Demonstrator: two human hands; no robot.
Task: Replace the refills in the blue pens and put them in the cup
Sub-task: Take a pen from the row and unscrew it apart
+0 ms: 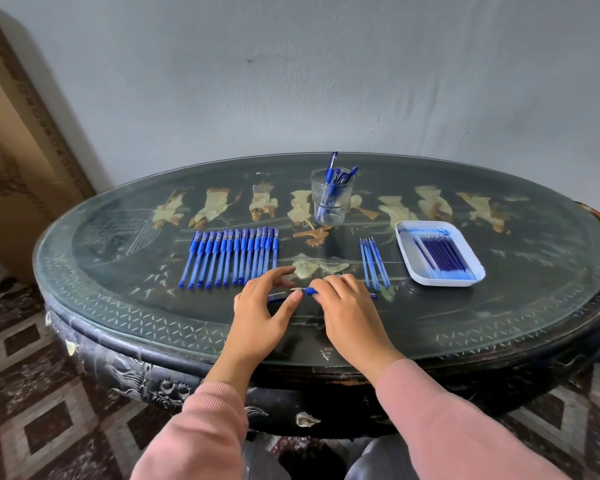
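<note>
Your right grip [343, 303] is clenched round a pen [308, 291] over the worktop [465, 323]; your left grip [260, 306] is at its tip, whether pinching I cannot tell.

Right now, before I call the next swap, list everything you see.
table: one, dark oval, centre
pens in a row: about fourteen, blue, table's left-centre
cup: one, clear glass, far centre, blue pens inside
loose refills: four, blue, right of centre
tray: one, white, right, holds dark blue refills
pen: one, blue, in right hand
blue piece: one, under left hand
cardboard box: one, brown, far left
left hand: fingers spread by pen's tip
right hand: grips the pen
</note>
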